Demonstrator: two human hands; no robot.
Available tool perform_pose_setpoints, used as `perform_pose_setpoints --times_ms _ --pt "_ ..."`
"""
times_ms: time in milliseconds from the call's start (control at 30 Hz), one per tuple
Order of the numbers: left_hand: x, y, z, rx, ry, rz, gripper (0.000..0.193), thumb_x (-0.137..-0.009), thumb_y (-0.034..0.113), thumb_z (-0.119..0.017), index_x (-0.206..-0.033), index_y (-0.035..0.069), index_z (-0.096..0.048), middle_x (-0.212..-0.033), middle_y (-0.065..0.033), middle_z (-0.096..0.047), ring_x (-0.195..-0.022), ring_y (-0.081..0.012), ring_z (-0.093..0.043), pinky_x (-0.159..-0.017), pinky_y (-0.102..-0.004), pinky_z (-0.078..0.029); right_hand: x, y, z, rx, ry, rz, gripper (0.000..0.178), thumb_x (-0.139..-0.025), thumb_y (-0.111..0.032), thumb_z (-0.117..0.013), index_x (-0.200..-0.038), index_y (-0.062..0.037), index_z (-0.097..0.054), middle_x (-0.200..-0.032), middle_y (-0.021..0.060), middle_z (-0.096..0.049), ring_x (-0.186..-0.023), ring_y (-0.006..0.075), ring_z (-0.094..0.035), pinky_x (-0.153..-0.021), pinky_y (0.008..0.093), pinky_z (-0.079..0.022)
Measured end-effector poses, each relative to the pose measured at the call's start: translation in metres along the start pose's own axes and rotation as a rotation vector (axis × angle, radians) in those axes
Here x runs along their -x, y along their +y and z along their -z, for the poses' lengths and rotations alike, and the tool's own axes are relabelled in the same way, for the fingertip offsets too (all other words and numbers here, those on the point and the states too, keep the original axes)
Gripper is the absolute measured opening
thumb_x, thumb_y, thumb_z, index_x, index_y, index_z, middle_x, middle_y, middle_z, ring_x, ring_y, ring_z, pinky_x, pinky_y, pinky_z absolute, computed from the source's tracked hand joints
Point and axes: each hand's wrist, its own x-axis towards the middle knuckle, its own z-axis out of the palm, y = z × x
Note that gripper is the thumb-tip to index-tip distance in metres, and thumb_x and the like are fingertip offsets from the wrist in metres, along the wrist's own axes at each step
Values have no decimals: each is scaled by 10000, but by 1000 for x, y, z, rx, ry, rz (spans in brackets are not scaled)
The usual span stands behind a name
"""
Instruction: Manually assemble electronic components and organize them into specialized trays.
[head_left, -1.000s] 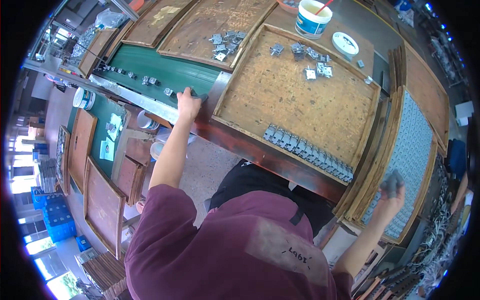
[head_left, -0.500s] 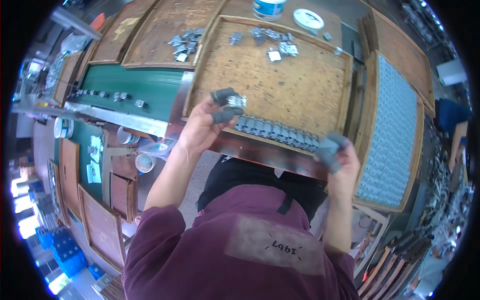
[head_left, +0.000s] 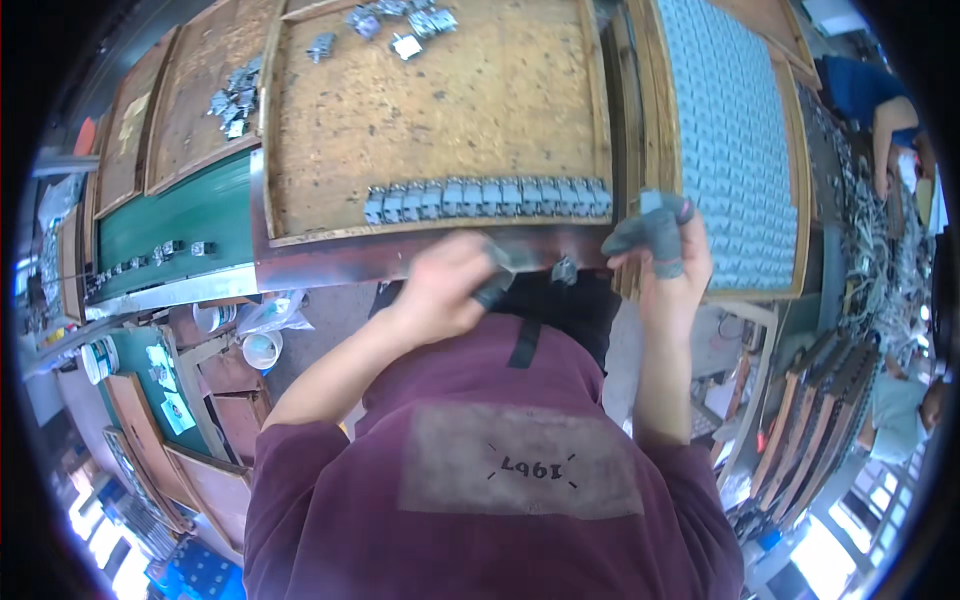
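My left hand (head_left: 447,285), smeared by motion, is in front of the table edge with dark finger covers on its fingertips. Whether anything is in its fingers cannot be told. Between my hands, at the table's front edge, a small metal part (head_left: 565,270) shows; I cannot tell if it rests on anything. My right hand (head_left: 668,240), its fingers in grey covers, is closed on a small light-grey piece (head_left: 651,201) beside the right tray. Just beyond my hands, a row of grey metal parts (head_left: 490,198) lines the front of a wooden tray (head_left: 440,110).
At the right stands a wooden tray packed with light-grey pieces (head_left: 735,150). Loose metal parts (head_left: 407,46) lie at the middle tray's far side, more parts (head_left: 236,98) on the left board. A green belt (head_left: 190,215) carries several parts. A person (head_left: 880,110) is at far right.
My view has turned right, so the trays sit further left. My left hand, which held a shiny metal part over the tray, has come down to the front edge. A metal part now shows between my hands.
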Motion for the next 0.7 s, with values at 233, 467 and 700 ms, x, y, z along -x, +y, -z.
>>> perform_pose_setpoints --times_ms 233,467,700 --pt "-20 7 -77 -91 -210 -88 301 -800 156 -683 -1088 80 -639 -988 -105 -601 -863 -303 -631 -761 -418 -527 33 7 37 18 142 11 295 -1008 -237 -541 -1169 11 -545 -804 152 -658 -638 223 -656 -515 302 -512" --pt "-57 -8 -166 -530 -240 -737 239 -797 221 -563 -943 96 -706 -1139 -53 -615 -1185 -219 -495 -1089 -468 -362 53 6 55 15 270 67 336 -1015 -253 -517 -1171 43 -545 -816 152 -658 -636 220 -651 -505 302 -506" --pt "-62 -20 -178 -574 -253 -806 262 -802 255 -573 -961 112 -725 -1140 -28 -630 -1210 -202 -462 -1106 -468 -346 66 7 70 17 302 48 313 -1011 -228 -523 -1169 42 -545 -802 140 -653 -631 210 -646 -510 298 -505"
